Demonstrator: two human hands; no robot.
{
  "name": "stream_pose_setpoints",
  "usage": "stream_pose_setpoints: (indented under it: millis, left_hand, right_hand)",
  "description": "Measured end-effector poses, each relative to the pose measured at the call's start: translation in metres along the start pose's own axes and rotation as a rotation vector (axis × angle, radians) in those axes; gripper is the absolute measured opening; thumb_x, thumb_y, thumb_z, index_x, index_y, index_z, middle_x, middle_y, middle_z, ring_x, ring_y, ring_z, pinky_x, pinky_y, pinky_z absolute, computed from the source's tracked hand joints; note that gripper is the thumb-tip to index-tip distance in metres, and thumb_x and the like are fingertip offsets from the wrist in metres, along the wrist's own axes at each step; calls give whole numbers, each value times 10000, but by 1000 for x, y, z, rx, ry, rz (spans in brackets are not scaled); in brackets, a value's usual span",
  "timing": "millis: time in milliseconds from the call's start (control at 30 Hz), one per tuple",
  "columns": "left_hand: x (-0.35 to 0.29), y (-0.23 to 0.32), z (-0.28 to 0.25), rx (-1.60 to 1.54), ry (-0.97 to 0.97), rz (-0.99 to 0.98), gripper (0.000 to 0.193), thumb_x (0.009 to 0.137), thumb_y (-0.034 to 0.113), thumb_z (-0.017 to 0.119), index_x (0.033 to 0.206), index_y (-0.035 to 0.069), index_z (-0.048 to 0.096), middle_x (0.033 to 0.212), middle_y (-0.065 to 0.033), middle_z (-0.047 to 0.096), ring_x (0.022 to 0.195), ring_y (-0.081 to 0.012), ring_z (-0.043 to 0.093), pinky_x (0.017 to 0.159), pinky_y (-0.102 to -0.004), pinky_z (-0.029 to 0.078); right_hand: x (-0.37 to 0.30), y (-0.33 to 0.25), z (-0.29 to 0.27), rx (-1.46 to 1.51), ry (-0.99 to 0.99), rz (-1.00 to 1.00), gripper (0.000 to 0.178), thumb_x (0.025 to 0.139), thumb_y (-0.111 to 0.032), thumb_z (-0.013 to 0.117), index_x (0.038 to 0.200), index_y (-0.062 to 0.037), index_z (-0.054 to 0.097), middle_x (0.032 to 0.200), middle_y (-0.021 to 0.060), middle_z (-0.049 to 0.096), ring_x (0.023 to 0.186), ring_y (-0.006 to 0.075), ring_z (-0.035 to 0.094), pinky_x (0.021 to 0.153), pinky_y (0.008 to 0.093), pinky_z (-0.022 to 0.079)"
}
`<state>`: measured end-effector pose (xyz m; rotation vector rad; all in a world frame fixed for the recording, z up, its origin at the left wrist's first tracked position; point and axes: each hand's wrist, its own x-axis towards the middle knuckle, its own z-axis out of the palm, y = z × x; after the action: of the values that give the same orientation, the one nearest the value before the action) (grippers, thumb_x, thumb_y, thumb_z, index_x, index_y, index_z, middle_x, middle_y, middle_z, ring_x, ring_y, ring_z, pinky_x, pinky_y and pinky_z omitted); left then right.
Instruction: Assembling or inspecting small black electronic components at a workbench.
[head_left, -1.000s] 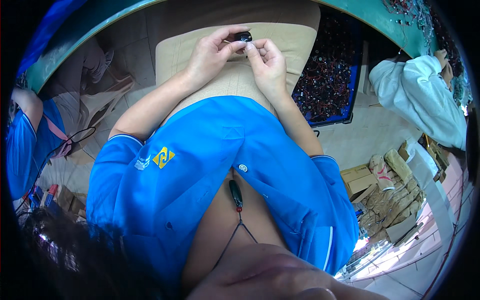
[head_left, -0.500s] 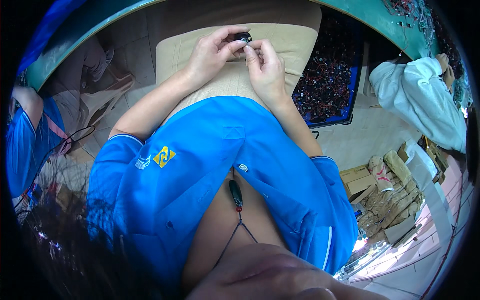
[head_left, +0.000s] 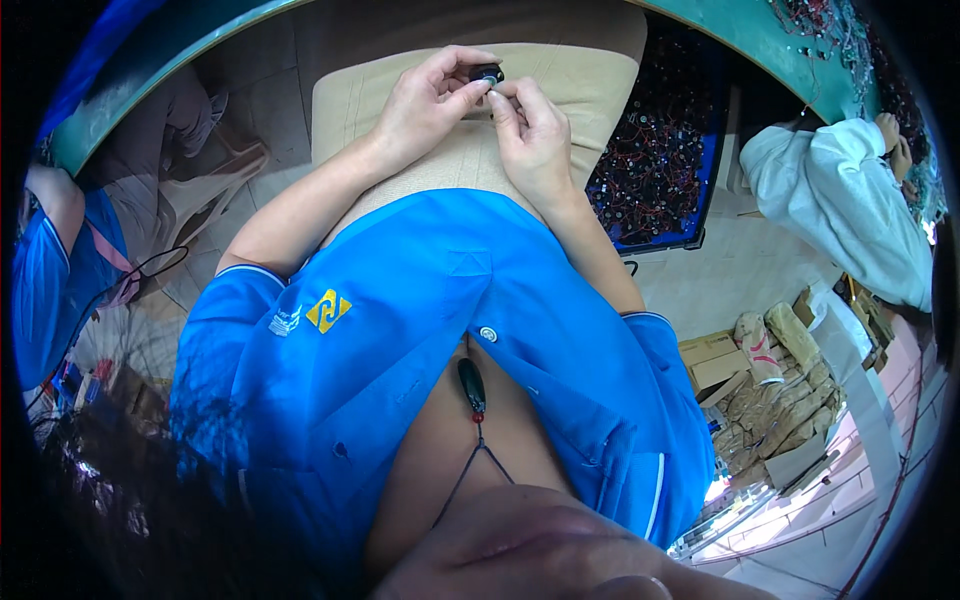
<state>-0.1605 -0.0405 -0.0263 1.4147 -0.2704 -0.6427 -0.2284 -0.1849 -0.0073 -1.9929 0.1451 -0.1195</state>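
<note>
Above my lap, my left hand (head_left: 422, 112) is closed on a small black rounded part (head_left: 487, 73). Its thumb and index finger pinch the part, which has a pale, shiny spot on its near side. From the right, my right hand (head_left: 536, 138) brings thumb and index fingertips together at the part's lower edge. Whatever those fingertips hold, if anything, is too small to make out. Both hands are over the beige cloth (head_left: 400, 95) covering my lap.
Right of my lap stands a blue crate (head_left: 708, 180) heaped with small black parts and red wires. A green table edge (head_left: 745, 35) curves across the top, with tangled wires at right. Grey-sleeved (head_left: 835, 190) and blue-sleeved (head_left: 45, 290) people sit on either side. Cardboard (head_left: 712, 360) lies lower right.
My hands stay almost in place around the black part, with only slight shifts of the fingers. The grey-sleeved person's hands move a little.
</note>
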Motion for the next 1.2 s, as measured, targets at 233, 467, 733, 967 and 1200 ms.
stream_pose_setpoints:
  millis: [233,467,733,967,1200]
  left_hand:
    - [1,6,-4,107,-70,-37,298,908,4,571,1204,-12,540,1066,-93,618,896,-106,592,800,-202,510]
    - [1,6,-4,83,-70,-125,288,898,-10,570,1185,-9,548,1031,-75,615,889,-97,584,804,-189,497]
    - [-1,11,0,254,-14,-66,280,886,-9,578,1165,-8,556,1008,-72,618,878,-100,581,803,-190,494]
    - [-1,7,0,308,7,-67,259,879,-4,592,1137,-10,565,1002,-79,615,848,-99,572,777,-204,498]
    - [0,4,-4,-2,2,-82,209,908,26,556,1104,-38,596,907,-97,644,732,-109,604,674,-217,531]
  right_hand:
    - [-1,0,-3,-115,-18,27,22,888,-47,572,909,-52,577,679,26,579,526,115,459,474,252,365]
    - [2,-4,-5,-208,-13,-6,30,884,-94,546,889,-76,522,741,88,617,576,273,582,529,393,433]
    - [2,-3,-4,-285,-69,127,77,890,-129,596,871,-75,544,625,27,581,492,180,507,474,315,392]
    - [3,3,-2,-279,-91,97,120,885,-147,609,851,-73,521,612,26,574,487,185,509,469,324,390]
    - [3,-2,-5,-217,-103,93,61,887,-99,590,877,-61,544,598,6,546,471,127,446,455,278,353]
